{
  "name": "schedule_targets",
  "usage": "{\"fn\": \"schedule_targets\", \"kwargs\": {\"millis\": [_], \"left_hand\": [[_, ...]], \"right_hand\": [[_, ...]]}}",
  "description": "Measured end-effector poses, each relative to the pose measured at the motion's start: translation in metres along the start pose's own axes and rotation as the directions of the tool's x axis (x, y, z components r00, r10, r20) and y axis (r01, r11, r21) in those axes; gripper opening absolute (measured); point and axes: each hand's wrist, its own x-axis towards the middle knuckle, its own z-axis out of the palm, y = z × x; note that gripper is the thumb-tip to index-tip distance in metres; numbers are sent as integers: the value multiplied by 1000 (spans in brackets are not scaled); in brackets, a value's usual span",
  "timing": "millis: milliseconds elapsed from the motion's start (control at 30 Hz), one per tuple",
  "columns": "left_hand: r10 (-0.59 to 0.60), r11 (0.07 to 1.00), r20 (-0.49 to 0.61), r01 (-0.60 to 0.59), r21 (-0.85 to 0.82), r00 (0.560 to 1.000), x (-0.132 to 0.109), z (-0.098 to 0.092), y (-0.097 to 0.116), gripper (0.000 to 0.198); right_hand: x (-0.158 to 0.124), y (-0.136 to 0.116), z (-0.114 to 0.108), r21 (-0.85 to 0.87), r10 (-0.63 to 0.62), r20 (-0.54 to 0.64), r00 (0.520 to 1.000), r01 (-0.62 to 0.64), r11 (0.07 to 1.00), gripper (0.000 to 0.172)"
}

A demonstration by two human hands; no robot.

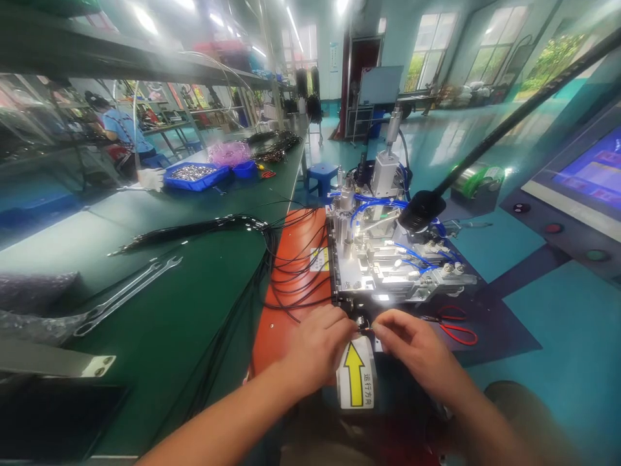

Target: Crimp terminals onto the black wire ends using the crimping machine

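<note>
My left hand (323,343) is closed in a pinch at the near edge of the metal machine (388,259), just above a label with a yellow arrow (356,375). Facing it from the right, my right hand (412,340) pinches with thumb and forefinger. A small dark piece with a shiny spot (363,325) shows between the fingertips, too small to name. Thin black cables (295,272) run over the orange panel (286,304) left of the machine. Beyond my right hand lies a red-handled tool (456,330).
On the green bench (208,285) lie a bundle of black cables (194,230), wrenches (130,294) and a blue tray (194,178) of small metal parts. A thick black arm (524,110) slants over the machine; a control screen (592,175) stands right. Another person (123,126) sits far left.
</note>
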Motion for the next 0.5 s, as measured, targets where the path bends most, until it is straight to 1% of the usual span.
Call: {"fn": "schedule_targets", "kwargs": {"millis": [167, 233, 400, 500], "left_hand": [[-13, 1000, -5, 13, -22, 1000, 0, 0, 2, 15], [-15, 999, -9, 15, -29, 1000, 0, 0, 1, 14], [-6, 999, 18, 7, -51, 1000, -1, 0, -1, 13], [-7, 998, 17, 8, -58, 1000, -1, 1, -3, 12]], "right_hand": [[1, 5, 1, 121, -2, 9, 1000, 1, 993, 24], [2, 6, 1, 137, -13, 9, 1000, 12, 991, 24], [2, 4, 1, 59, -52, 2, 999, 52, 997, 20], [3, 3, 2, -1, -73, -6, 997, 73, 997, 18]]}}
